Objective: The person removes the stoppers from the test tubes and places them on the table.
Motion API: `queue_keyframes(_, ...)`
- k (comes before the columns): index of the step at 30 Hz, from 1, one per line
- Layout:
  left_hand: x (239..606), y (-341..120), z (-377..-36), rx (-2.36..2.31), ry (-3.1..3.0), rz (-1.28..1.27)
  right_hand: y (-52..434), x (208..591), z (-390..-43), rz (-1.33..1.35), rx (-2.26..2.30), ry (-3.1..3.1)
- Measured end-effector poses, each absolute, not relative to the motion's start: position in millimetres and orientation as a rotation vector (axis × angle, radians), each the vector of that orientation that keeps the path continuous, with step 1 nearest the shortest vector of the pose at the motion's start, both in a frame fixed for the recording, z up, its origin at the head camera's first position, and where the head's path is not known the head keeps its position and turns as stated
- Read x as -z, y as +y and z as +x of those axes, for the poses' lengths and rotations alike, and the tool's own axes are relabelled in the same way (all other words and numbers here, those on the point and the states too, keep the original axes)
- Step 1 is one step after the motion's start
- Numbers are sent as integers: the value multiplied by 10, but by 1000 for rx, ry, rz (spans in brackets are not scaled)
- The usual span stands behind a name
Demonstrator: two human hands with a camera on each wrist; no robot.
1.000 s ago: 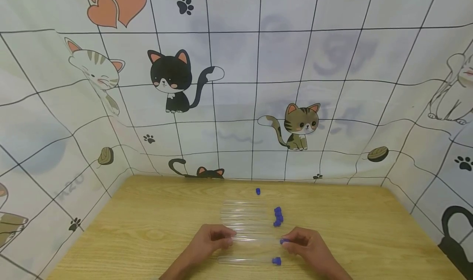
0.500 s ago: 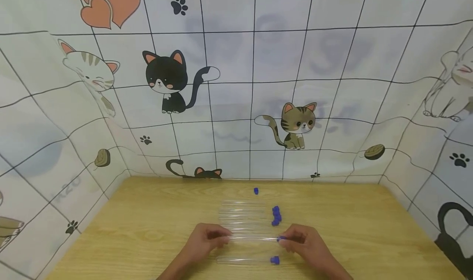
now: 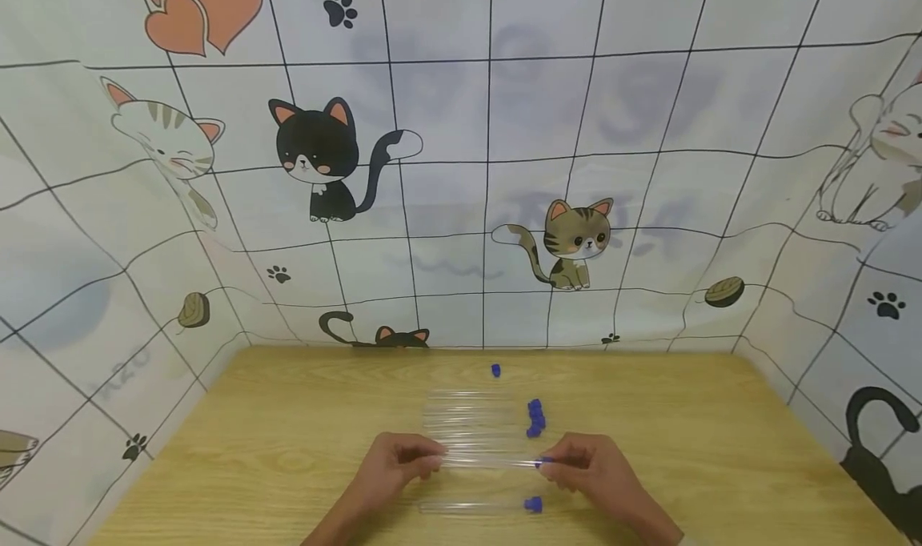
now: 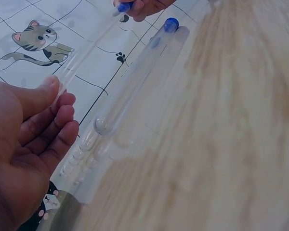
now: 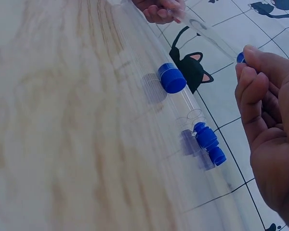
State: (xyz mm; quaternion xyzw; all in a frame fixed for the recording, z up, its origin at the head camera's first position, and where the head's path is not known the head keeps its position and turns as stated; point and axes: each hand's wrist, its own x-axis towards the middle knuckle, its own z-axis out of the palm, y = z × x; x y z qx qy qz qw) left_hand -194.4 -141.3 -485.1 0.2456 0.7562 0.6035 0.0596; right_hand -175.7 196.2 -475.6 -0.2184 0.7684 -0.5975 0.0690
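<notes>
My left hand point(image 3: 392, 467) pinches the rounded end of a clear test tube point(image 4: 82, 60), held level above the table. At its other end, my right hand point(image 3: 596, 475) pinches a blue cap point(image 3: 542, 463) between thumb and index finger, right at the tube's mouth. Fingers cover most of this cap in the right wrist view. Closer to me lies a second test tube point(image 3: 468, 508) with a blue stopper point(image 3: 533, 504) in its right end. Behind the held tube, several uncapped tubes point(image 3: 468, 418) lie side by side.
Several loose blue caps point(image 3: 535, 419) sit in a short line right of the uncapped tubes. One more blue cap point(image 3: 495, 371) lies farther back. The wooden table point(image 3: 302, 418) ends at a cat-printed curtain point(image 3: 446, 266) at the back and sides.
My right hand has brought the blue cap left to the mouth of the tube, closing the gap between them. The whole head view has drifted slightly.
</notes>
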Motion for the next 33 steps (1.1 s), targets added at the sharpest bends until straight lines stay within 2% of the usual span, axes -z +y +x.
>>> queue_keyframes(12, 4868, -1441, -1969, -1856, 2235, 780, 1948, 4758, -1739, -719, 1868, 2240)
queue_keyframes(21, 4623, -1416, -1872, -1862, 2201, 802, 1966, 4784, -1761, -817, 1906, 2192)
queue_keyframes(33, 4909, -1471, -2010, -1912, 2177, 871, 1944, 4814, -1781, -958, 1950, 2151)
